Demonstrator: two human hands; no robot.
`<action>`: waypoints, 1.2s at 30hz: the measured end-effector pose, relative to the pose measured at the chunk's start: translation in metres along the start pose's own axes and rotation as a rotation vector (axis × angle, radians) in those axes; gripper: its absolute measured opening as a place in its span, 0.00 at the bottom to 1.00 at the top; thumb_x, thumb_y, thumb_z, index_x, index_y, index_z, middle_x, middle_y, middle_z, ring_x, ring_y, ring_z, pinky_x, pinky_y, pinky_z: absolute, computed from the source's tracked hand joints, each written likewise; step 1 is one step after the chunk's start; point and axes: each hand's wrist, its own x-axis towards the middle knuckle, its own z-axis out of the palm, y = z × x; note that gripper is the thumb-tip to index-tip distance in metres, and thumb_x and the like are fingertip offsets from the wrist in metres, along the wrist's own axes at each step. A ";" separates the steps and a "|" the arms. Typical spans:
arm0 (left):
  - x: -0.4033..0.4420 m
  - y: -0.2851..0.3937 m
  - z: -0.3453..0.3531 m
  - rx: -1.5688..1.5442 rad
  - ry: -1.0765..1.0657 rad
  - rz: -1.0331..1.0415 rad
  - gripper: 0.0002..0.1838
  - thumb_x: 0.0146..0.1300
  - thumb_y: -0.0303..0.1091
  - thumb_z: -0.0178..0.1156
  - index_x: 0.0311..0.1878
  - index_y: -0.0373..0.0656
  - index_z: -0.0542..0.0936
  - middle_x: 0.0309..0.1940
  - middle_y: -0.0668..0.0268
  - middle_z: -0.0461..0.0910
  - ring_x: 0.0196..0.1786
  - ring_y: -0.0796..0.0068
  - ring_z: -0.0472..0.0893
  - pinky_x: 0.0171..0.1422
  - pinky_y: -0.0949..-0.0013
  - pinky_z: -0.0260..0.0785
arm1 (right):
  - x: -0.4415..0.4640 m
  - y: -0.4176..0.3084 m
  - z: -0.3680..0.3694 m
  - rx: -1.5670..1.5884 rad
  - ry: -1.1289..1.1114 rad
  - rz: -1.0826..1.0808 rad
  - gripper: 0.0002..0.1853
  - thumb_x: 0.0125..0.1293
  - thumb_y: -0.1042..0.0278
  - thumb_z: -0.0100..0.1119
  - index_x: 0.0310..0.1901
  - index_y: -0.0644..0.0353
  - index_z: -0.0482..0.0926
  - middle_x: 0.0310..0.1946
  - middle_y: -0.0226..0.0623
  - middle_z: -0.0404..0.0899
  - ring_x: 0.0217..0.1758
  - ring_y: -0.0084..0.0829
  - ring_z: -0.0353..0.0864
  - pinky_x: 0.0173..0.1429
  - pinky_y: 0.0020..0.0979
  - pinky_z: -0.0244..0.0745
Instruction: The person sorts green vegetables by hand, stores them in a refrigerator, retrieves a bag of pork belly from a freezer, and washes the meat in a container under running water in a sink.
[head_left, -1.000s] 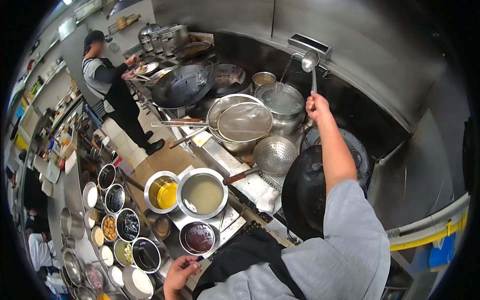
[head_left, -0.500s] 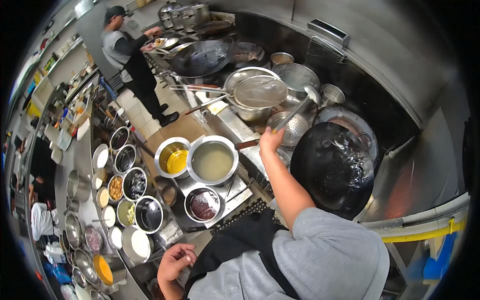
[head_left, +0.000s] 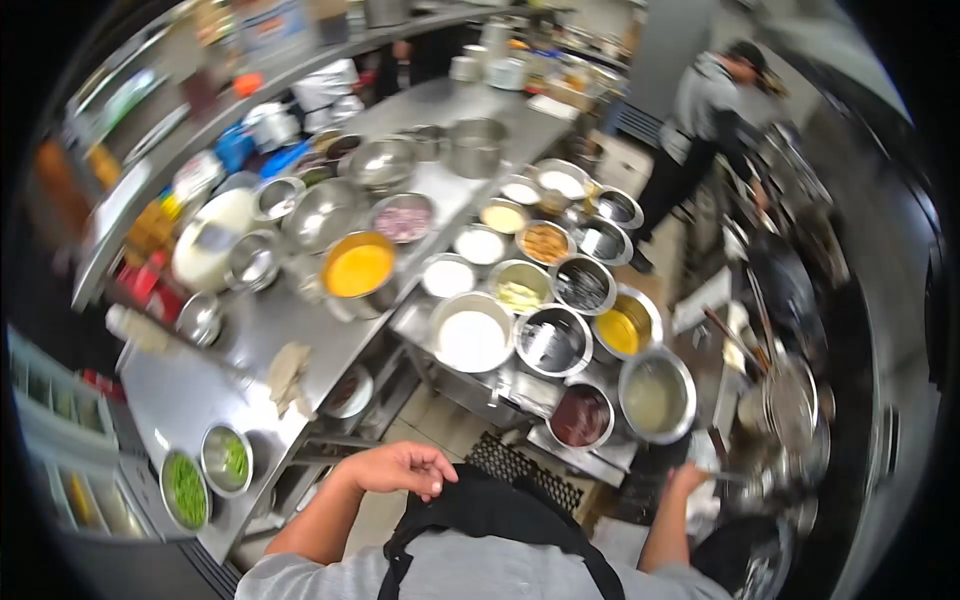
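Observation:
My right hand [head_left: 688, 480] is closed around the handle of a ladle [head_left: 735, 478], whose far end reaches toward the stove and is blurred. Below it, a black wok [head_left: 738, 555] is partly in view at the bottom edge. A large pot of cloudy liquid [head_left: 655, 395] stands just beyond that hand, beside a pot of dark red sauce [head_left: 580, 415] and a pot of yellow oil [head_left: 627, 322]. In front of my black apron [head_left: 500, 510] hangs my left hand [head_left: 405, 468], fingers loosely bent and slightly apart, with nothing visible in it.
Several steel containers of ingredients, among them a white one [head_left: 470, 340], crowd the middle stand. On the left counter [head_left: 225, 370] are a cloth [head_left: 290, 378], an orange-filled pot [head_left: 358, 268] and bowls of chopped greens [head_left: 186, 490]. A co-worker [head_left: 700, 120] stands by the far stove.
My view has swung left toward the counter, so the stove now lies at the right edge. The ladle stays in my right hand. My left hand has come up in front of the apron.

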 end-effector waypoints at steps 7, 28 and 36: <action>-0.077 -0.115 0.045 -0.139 0.608 0.110 0.18 0.67 0.33 0.63 0.57 0.36 0.77 0.40 0.64 0.83 0.40 0.75 0.83 0.46 0.71 0.76 | -0.219 0.085 0.007 -0.820 -1.274 -0.685 0.41 0.49 0.42 0.74 0.52 0.75 0.76 0.54 0.67 0.74 0.63 0.64 0.69 0.66 0.51 0.66; -0.289 -0.284 0.064 0.033 1.852 0.004 0.19 0.60 0.33 0.68 0.52 0.34 0.80 0.38 0.62 0.84 0.42 0.74 0.81 0.51 0.69 0.74 | -0.570 -0.009 0.110 -0.538 -1.934 -0.992 0.20 0.66 0.60 0.65 0.50 0.69 0.81 0.40 0.46 0.85 0.45 0.30 0.83 0.53 0.33 0.77; -0.471 -0.300 -0.032 0.255 2.600 -0.170 0.25 0.56 0.34 0.65 0.56 0.33 0.77 0.50 0.47 0.79 0.56 0.52 0.78 0.63 0.58 0.70 | -0.878 -0.069 0.097 0.099 -1.962 -1.552 0.15 0.62 0.72 0.64 0.51 0.62 0.81 0.38 0.39 0.82 0.38 0.36 0.80 0.47 0.32 0.77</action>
